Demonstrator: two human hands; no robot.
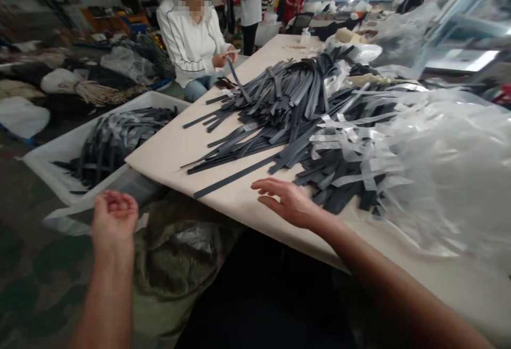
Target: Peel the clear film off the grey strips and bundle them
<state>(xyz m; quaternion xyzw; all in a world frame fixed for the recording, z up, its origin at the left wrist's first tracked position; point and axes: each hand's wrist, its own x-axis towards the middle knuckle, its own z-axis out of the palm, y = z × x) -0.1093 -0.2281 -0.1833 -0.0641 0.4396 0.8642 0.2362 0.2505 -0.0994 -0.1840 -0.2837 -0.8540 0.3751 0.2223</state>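
The person's right hand (288,201), low in the centre of the frame, is spread flat with fingers apart, palm down, holding nothing; it hovers at or just over the cream table top (167,152). Just above its fingertips lies a single long dark strap (235,177), stretched diagonally alone on the table. The left hand (115,220), at lower left, is off the table's edge, its fingers curled loosely inward and empty.

Beyond the right hand, a large heap of dark grey straps (287,104) fills the middle of the table, many with pale clear wrapping strips (351,147) tangled among them. To the right, crumpled clear plastic sheeting (451,168) covers the table's right side.

At left, below the table, a white bin (51,152) holds more dark straps. Under the table's near edge sits a bulging olive sack (179,264).

In the upper left, a seated co-worker in a white jacket (189,35) holds one strap in both hands. Further people stand in the background at the top.
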